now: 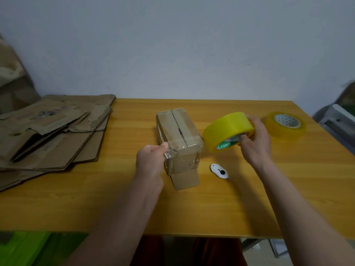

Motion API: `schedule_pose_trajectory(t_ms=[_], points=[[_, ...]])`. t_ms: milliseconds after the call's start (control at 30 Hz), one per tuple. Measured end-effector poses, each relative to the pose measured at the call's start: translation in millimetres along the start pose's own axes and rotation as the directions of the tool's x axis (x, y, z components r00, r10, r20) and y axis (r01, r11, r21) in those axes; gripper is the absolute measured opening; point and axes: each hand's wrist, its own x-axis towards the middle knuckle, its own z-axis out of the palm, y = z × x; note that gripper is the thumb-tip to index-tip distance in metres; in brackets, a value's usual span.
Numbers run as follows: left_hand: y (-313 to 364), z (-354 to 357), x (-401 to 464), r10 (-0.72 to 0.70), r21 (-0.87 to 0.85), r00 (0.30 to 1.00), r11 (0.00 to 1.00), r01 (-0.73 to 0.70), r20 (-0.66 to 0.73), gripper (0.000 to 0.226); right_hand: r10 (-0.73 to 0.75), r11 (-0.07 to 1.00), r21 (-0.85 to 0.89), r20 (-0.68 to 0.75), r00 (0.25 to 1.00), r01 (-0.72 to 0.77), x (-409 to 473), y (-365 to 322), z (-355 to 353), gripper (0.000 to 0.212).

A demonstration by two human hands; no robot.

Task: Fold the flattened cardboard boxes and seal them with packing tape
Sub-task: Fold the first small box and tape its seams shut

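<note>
Head view: my left hand (151,157) pinches the clear tape end against the small brown cardboard box (179,143) mid-bench (249,198); my right hand (254,140) grips the yellow tape roll (227,131). Sealing underway; next, I'd judge, press flat and cut.

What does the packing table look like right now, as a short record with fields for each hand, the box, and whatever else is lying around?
left hand: pinches the clear tape end at the box's near left corner
right hand: grips the yellow tape roll, thumb in its core
small brown cardboard box: folded, taped, one near flap hanging open
white box cutter: on the wooden table, right of the box
second yellowish tape roll: flat, far right
flattened cardboard stack: far left
</note>
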Motion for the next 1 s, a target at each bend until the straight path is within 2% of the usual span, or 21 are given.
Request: schedule_pose_trajectory(t_ms=[133, 267, 333, 433, 600, 633, 700, 733, 767, 800, 833, 867, 933, 1000], points=[[-3.5, -0.3, 2.7, 0.004, -0.014, 1.0, 1.0, -0.004, -0.005, 0.018, 0.024, 0.999, 0.031, 0.019, 1.0, -0.024, 1.7, 7.2, 4.6, 0.05], [-16.3, -3.8, 13.7, -0.08, 0.007, 0.997, 0.997, 0.08, -0.003, 0.019, 0.055, 0.998, 0.03, 0.056, 0.997, -0.057, 0.1, 12.8, 10.6, 0.05], [-24.1, -4.4, 14.8, -0.099, 0.003, 0.995, 0.995, 0.099, -0.019, 0.011, 0.06, 0.997, 0.051, 0.078, 0.995, -0.064, -3.6, 16.2, 14.4, 0.048], [-31.6, -1.9, 12.5, -0.079, 0.015, 0.996, 0.997, 0.08, -0.051, 0.028, 0.072, 0.993, 0.086, 0.088, 0.993, -0.079, -7.5, 18.8, 19.1, 0.046], [-36.9, -1.5, 11.7, -0.114, 0.05, 0.991, 0.992, 0.118, -0.071, 0.025, 0.093, 0.987, 0.121, 0.109, 0.99, -0.106, -12.7, 21.5, 20.9, 0.041], [-39.6, -3.3, 14.6, -0.135, 0.062, 0.986, 0.988, 0.142, -0.099, 0.029, 0.096, 0.986, 0.127, 0.11, 0.989, -0.109, -14.0, 21.9, 20.8, 0.041], [-39.5, -8.6, 16.6, -0.176, 0.101, 0.971, 0.976, 0.193, -0.162, 0.059, 0.108, 0.981, 0.148, 0.112, 0.988, -0.124, -17.9, 19.6, 20.3, 0.038], [-37.2, -12.1, 16.9, -0.116, 0.13, 0.977, 0.981, 0.141, -0.182, 0.07, 0.112, 0.98, 0.152, 0.118, 0.987, -0.13, -19.9, 17.7, 20.4, 0.038], [-34.6, -15.6, 17.7, 0.03, 0.186, 0.982, 0.982, 0.005, -0.185, 0.07, 0.104, 0.98, 0.157, 0.121, 0.987, -0.123, -21.4, 16.8, 21.6, 0.039], [-30.7, -18.6, 18.8, 0.224, 0.272, 0.962, 0.946, -0.176, -0.158, 0.062, 0.095, 0.983, 0.146, 0.125, 0.988, -0.113, -23.0, 15.4, 22.7, 0.039], [-24.8, -21.1, 20.2, 0.407, 0.381, 0.908, 0.858, -0.345, -0.094, 0.048, 0.077, 0.987, 0.128, 0.132, 0.988, -0.094, -24.3, 15.0, 24.1, 0.039], [-17.9, -23.7, 21.2, 0.527, 0.495, 0.85, 0.738, -0.458, 0.0, 0.034, 0.054, 0.993, 0.099, 0.145, 0.988, -0.069, -26.6, 12.8, 24.7, 0.04], [-2.6, -27.9, 21.2, 0.6, 0.689, 0.782, 0.495, -0.53, 0.171, 0.029, 0.006, 0.997, 0.068, 0.184, 0.983, -0.019, -31.8, 5.2, 27.3, 0.04], [10.5, -29.6, 24.2, 0.539, 0.791, 0.81, 0.382, -0.478, 0.23, 0.033, -0.057, 0.996, 0.074, 0.245, 0.968, 0.04, -38.9, -4.0, 29.9, 0.041]])
